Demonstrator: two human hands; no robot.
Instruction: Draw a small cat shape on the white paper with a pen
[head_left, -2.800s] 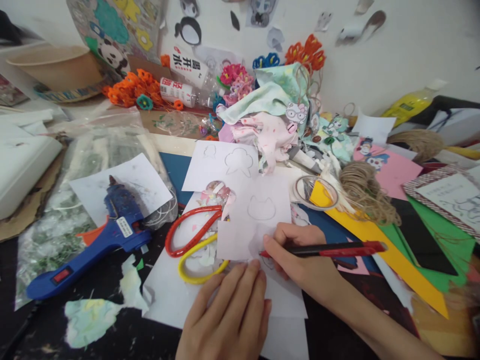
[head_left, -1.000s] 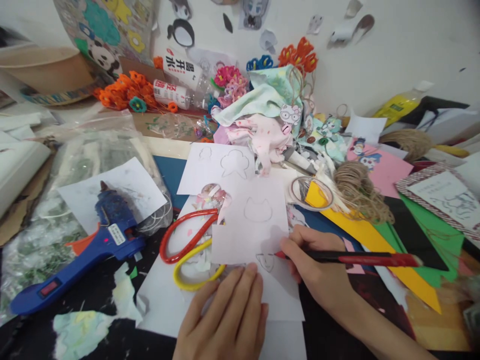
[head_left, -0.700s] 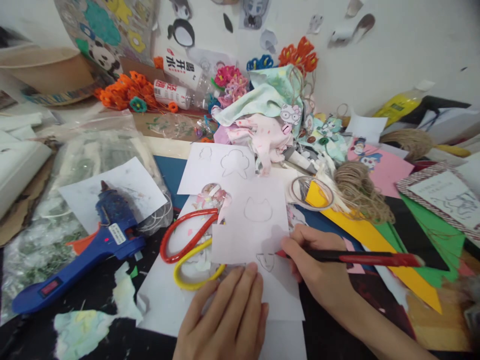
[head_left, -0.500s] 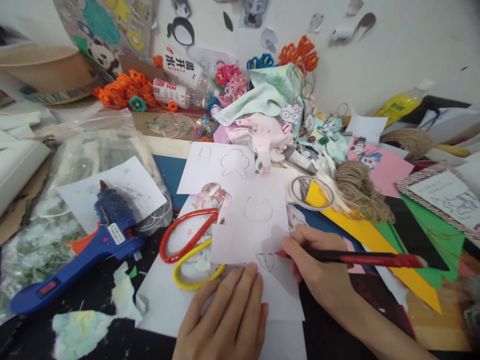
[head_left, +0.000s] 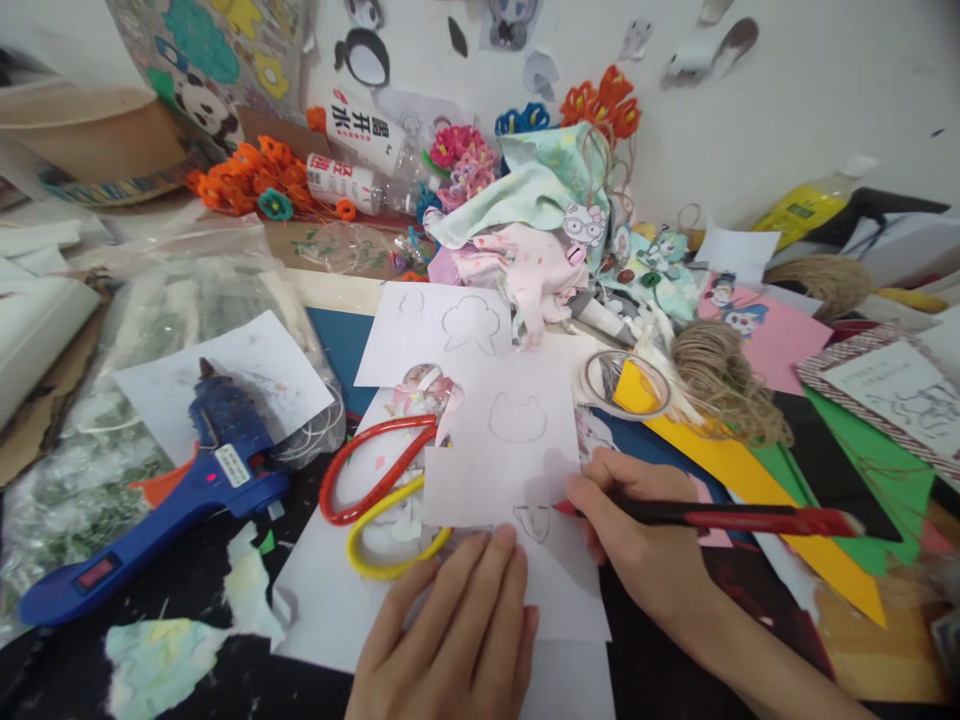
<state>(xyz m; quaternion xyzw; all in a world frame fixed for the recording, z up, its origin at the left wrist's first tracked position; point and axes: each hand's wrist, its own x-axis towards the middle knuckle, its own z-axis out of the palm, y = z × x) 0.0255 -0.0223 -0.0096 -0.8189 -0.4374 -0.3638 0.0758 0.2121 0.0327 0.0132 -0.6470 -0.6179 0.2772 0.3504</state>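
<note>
My right hand (head_left: 645,540) grips a black and red pen (head_left: 735,516), its tip touching the paper beside a small pencil-like shape (head_left: 534,522). Flat on the lower edge of the white paper (head_left: 480,485) lies my left hand (head_left: 457,625), fingers spread slightly and holding nothing. Higher on the paper is a drawn cat-head outline (head_left: 517,418). Another sheet (head_left: 397,350) behind it carries a cloud-like outline. Scissors with a red handle loop (head_left: 375,470) and a yellow one (head_left: 397,530) lie left of the paper, their blades hidden under it.
A blue glue gun (head_left: 232,440) lies at the left on a white sheet, by a plastic bag (head_left: 187,290). Tape (head_left: 626,384), twine (head_left: 720,380) and yellow card (head_left: 810,540) are at the right. Cloth (head_left: 525,270) and yarn flowers (head_left: 255,180) stand at the back.
The small shape beside the pen tip shows slightly more line. Both hands keep almost the same place, and the view has shifted very slightly.
</note>
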